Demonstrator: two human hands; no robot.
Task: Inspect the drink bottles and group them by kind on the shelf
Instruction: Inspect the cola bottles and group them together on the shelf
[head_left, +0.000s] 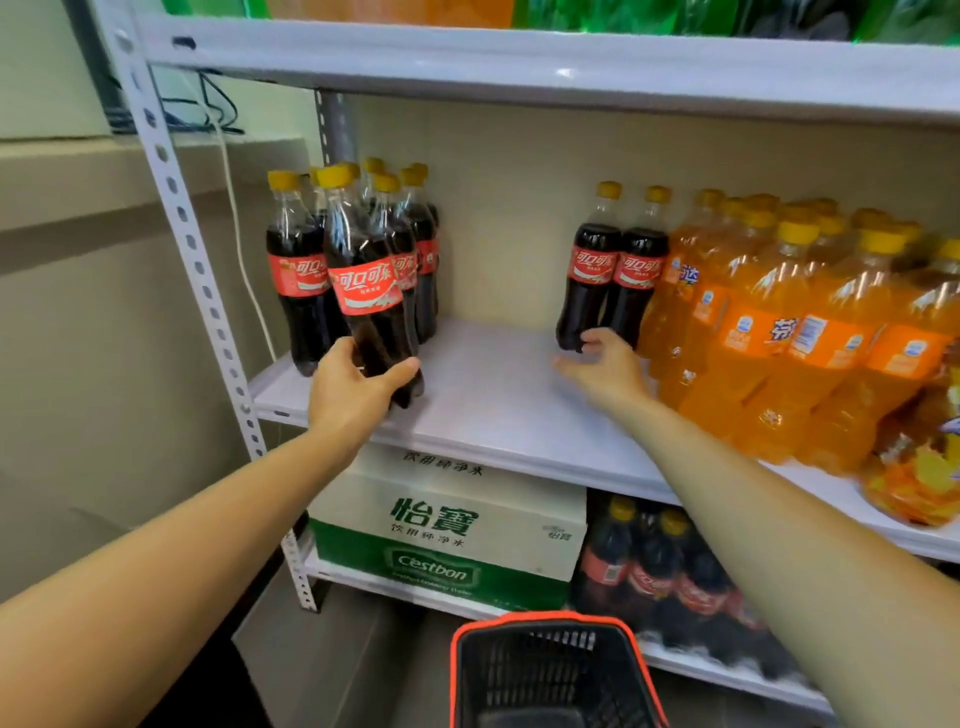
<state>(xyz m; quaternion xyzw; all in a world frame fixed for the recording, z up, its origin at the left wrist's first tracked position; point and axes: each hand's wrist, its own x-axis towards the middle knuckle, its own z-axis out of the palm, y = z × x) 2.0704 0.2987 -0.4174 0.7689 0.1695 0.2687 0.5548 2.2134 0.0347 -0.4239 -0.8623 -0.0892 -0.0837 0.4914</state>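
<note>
My left hand (358, 387) grips one upright cola bottle (366, 280) near its base. My right hand (605, 371), fingers loosely spread, is nearer the cola pair (615, 270), which stands upright just beyond its fingertips.

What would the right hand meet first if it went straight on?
Probably the base of the left cola bottle in the pair beside the orange sodas; the right hand is open just before it, depth unclear.
</note>
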